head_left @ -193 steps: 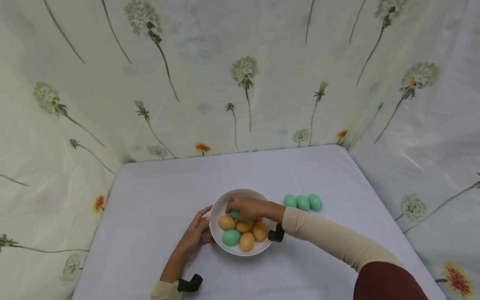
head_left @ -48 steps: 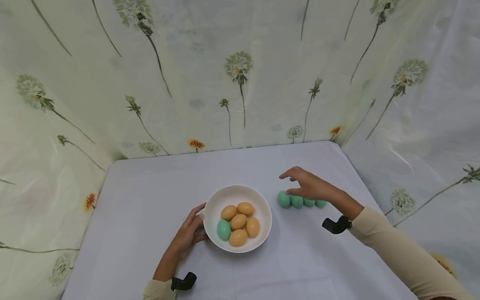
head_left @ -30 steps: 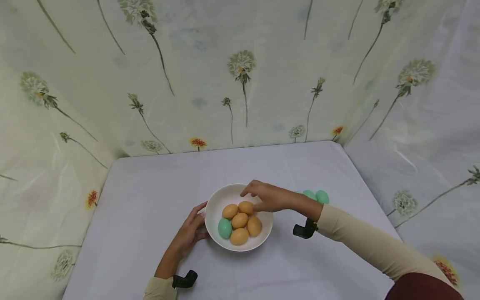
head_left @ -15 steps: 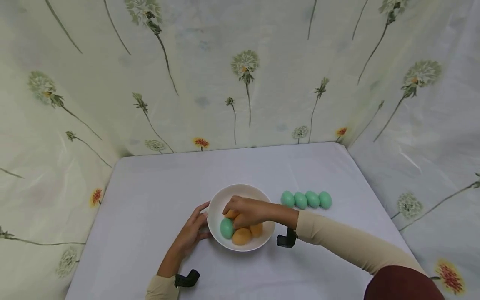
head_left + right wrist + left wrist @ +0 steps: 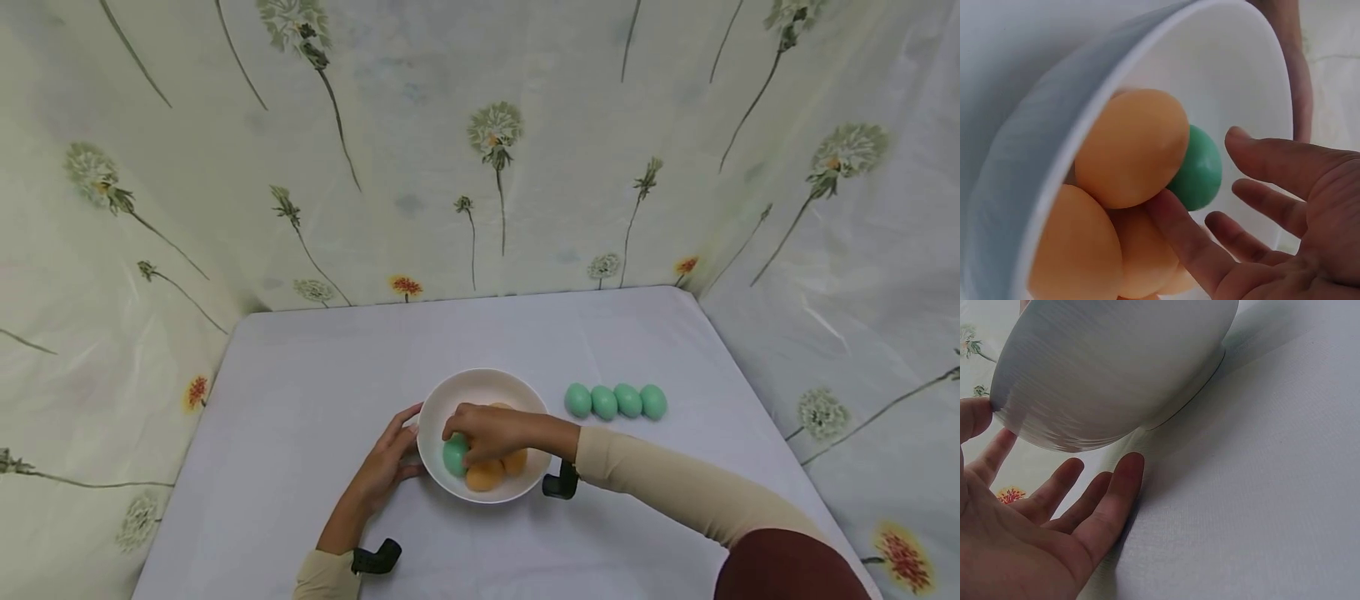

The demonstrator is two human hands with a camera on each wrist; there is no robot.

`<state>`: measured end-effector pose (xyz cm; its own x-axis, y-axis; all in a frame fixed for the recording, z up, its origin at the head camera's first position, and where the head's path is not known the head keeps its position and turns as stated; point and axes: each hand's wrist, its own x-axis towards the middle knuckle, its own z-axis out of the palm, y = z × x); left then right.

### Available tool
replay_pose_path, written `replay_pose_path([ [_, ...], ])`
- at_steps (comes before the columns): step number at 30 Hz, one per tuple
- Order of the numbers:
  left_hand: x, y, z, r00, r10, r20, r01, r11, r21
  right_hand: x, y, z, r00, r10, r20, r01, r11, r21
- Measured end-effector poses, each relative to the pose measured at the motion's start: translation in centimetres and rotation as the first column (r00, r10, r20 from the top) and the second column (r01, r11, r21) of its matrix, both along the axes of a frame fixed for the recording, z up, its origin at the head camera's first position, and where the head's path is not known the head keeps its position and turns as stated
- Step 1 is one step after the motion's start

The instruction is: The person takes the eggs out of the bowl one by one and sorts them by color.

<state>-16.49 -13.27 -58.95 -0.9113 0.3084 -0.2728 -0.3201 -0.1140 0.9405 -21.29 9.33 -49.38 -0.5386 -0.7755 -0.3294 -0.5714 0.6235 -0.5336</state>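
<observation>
A white bowl [image 5: 442, 396] holds several orange eggs [image 5: 485, 475] and one green egg [image 5: 454, 457]. My left hand [image 5: 386, 467] is at the bowl's left side; in the left wrist view two fingertips touch its rim and wall while the other fingers stretch out, spread, beneath it. My right hand [image 5: 491, 432] reaches into the bowl from the right. Seen from the right wrist, its fingers spread near the green egg [image 5: 1200, 169], with one fingertip [image 5: 1165, 203] up against an orange egg [image 5: 1134, 149]. In the head view this hand covers some of the eggs.
To the right of the bowl, several green eggs [image 5: 615, 402] lie in a row on the white-covered table [image 5: 337, 367]. Flower-patterned sheets [image 5: 420, 167] hang behind and at both sides. Each wrist wears a black camera [image 5: 561, 481].
Compared with the oldest frame, the row has gained a green egg and the bowl holds one fewer. Lately my right hand moved from the row leftward into the bowl. My left hand stayed put.
</observation>
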Motion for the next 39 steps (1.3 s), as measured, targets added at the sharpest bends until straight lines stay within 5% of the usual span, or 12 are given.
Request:
replay_pose_path([
  [17,-0.5,0.9,0.2,1.000,-0.023,0.000,0.023,1.000,-0.001,1.0,-0.2,-1.6,0.978,0.112,-0.174,-0.095,0.990,0.101],
  [25,-0.1,1.0,0.1,1.000,-0.017,0.010,0.017,1.000,-0.002,1.1,0.0,-1.8,0.977,0.123,-0.176,-0.111,0.991,0.081],
  [32,-0.1,0.8,0.1,1.000,-0.012,0.009,0.012,1.000,-0.003,1.2,0.5,0.4,0.979,0.117,-0.164,-0.117,0.993,0.010],
  [39,0.4,0.4,0.2,1.000,0.018,0.020,-0.018,1.000,-0.011,0.1,5.1,3.8,0.992,-0.005,-0.125,-0.015,0.988,-0.156],
])
